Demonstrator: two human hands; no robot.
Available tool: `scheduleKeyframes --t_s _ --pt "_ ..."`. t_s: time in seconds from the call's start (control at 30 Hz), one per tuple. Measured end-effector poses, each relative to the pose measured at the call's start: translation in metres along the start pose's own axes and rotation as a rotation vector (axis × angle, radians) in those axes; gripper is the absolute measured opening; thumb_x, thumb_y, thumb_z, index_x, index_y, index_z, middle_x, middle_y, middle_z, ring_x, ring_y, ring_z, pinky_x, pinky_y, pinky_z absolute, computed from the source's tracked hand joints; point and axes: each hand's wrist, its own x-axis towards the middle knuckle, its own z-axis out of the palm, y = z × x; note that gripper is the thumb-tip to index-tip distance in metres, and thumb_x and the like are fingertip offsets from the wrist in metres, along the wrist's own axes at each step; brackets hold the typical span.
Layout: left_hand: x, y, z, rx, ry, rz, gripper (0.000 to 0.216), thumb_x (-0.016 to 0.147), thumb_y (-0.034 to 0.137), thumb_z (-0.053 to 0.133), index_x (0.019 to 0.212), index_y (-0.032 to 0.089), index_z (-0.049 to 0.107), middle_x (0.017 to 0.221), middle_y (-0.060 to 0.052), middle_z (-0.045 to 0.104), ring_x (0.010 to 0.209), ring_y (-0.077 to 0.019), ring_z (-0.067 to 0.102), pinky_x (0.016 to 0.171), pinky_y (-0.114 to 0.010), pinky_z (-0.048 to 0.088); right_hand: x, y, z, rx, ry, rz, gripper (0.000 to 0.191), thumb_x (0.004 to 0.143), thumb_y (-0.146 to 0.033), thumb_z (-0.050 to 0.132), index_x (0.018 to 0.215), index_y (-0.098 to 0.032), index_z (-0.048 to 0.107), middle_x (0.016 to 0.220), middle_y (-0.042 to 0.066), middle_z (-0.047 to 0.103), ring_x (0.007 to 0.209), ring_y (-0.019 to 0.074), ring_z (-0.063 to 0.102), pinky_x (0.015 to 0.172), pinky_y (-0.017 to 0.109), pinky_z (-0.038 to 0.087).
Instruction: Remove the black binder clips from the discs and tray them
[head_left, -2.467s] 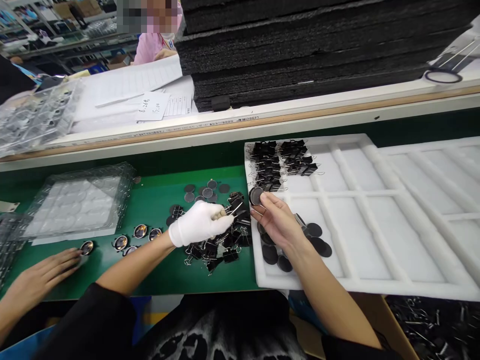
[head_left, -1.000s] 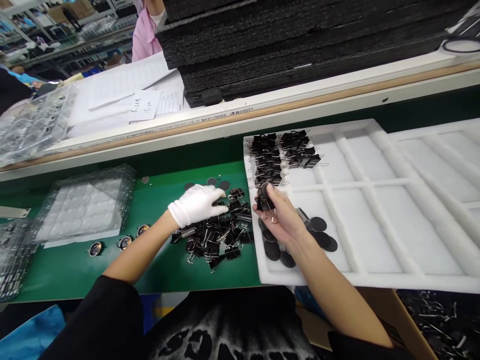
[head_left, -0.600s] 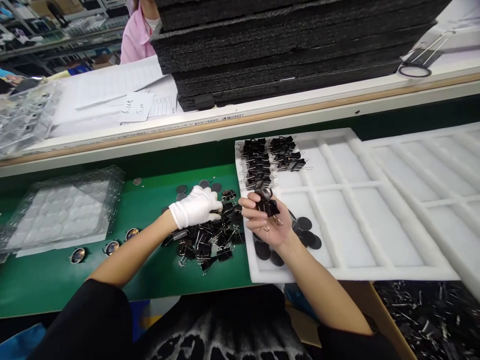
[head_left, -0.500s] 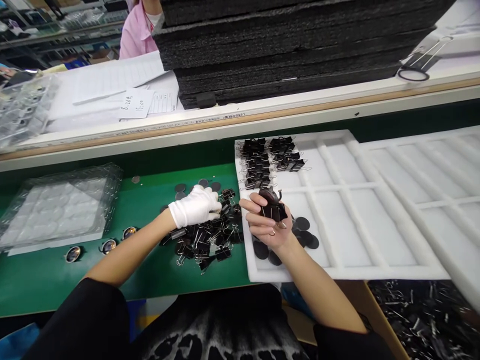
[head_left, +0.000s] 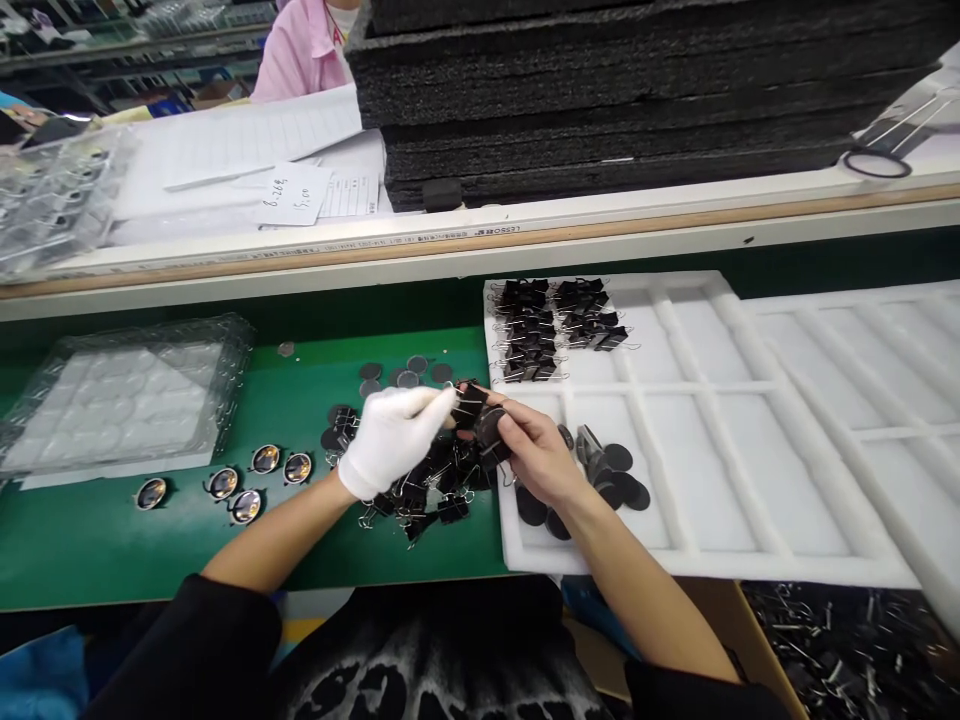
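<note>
My left hand (head_left: 397, 435), in a white glove, pinches a black binder clip (head_left: 470, 403) by its wire handles. Bare, my right hand (head_left: 544, 450) grips a round black piece (head_left: 490, 428) with a binder clip on its lower side. The two hands meet above the left edge of the white foam tray (head_left: 720, 385), and the left clip is close against the round piece; whether it bites on it I cannot tell. Below them lies a heap of binder clips (head_left: 412, 492) on the green table (head_left: 315, 550). Dark discs (head_left: 619, 490) rest in the tray's near compartment, partly behind my right hand.
Clipped pieces (head_left: 529, 330) stand in rows in the tray's far left compartments. Several round metal-rimmed pieces (head_left: 245, 507) and a clear plastic blister tray (head_left: 135, 400) are at left. Black foam sheets (head_left: 600, 110) are stacked on the ledge; a person in pink (head_left: 300, 55) is behind.
My left hand has lifted a binder clip from the heap to the round piece. My right hand has moved left and turned palm down. The view has shifted slightly, showing more metal-rimmed pieces.
</note>
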Motion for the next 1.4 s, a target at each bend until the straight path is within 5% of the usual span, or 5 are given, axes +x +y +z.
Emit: scheduleKeyframes --t_s 0.5,0.77,0.97,1.27,1.4 --pt "0.0 -0.007 -0.012 0.402 -0.402 0.245 0.049 0.08 0.053 0.062 0.056 0.023 0.032 0.046 0.002 0.044 0.043 -0.0109 0.038 0.05 -0.028 0.023 -0.005 -0.007 -0.002 -0.164 -0.154 -0.044 0.031 0.094 -0.053 0.066 0.105 -0.028 0.08 0.122 0.007 0.074 0.114 0.0282 0.068 0.102 0.044 0.053" --pt "-0.004 -0.018 -0.029 0.253 -0.524 0.149 0.043 0.091 0.044 0.051 0.059 0.022 0.032 0.048 0.006 0.031 0.046 -0.0081 0.028 0.049 -0.025 0.025 -0.001 -0.023 -0.025 -0.331 -0.088 0.09 0.019 0.09 -0.042 0.072 0.093 -0.024 0.076 0.093 0.003 0.076 0.074 0.018 0.068 0.063 0.029 0.052" --pt "-0.021 -0.009 -0.034 0.177 -0.796 0.125 0.047 0.095 0.047 0.052 0.06 0.02 0.037 0.049 0.006 0.038 0.045 -0.0066 0.031 0.047 -0.025 0.025 -0.005 -0.023 -0.03 -0.538 -0.397 0.044 0.018 0.088 -0.037 0.074 0.1 -0.027 0.081 0.098 0.0 0.079 0.086 0.0228 0.073 0.077 0.032 0.054" --pt "-0.014 -0.006 -0.035 0.221 -0.874 0.314 0.046 0.096 0.049 0.055 0.061 0.02 0.047 0.05 0.005 0.044 0.043 -0.008 0.037 0.048 -0.026 0.026 -0.005 -0.025 -0.024 -0.692 -0.581 0.006 0.016 0.088 -0.03 0.075 0.1 -0.021 0.079 0.064 -0.005 0.07 0.046 0.0085 0.051 0.05 0.025 0.036" --pt "0.009 0.006 -0.039 0.211 -0.919 0.162 0.049 0.099 0.059 0.045 0.076 0.019 0.061 0.063 0.0 0.062 0.052 -0.0112 0.053 0.053 -0.025 0.038 -0.004 -0.022 -0.031 -0.845 -0.425 -0.278 0.018 0.094 -0.028 0.07 0.11 -0.021 0.075 0.089 0.0 0.079 0.07 0.0137 0.069 0.066 0.027 0.048"
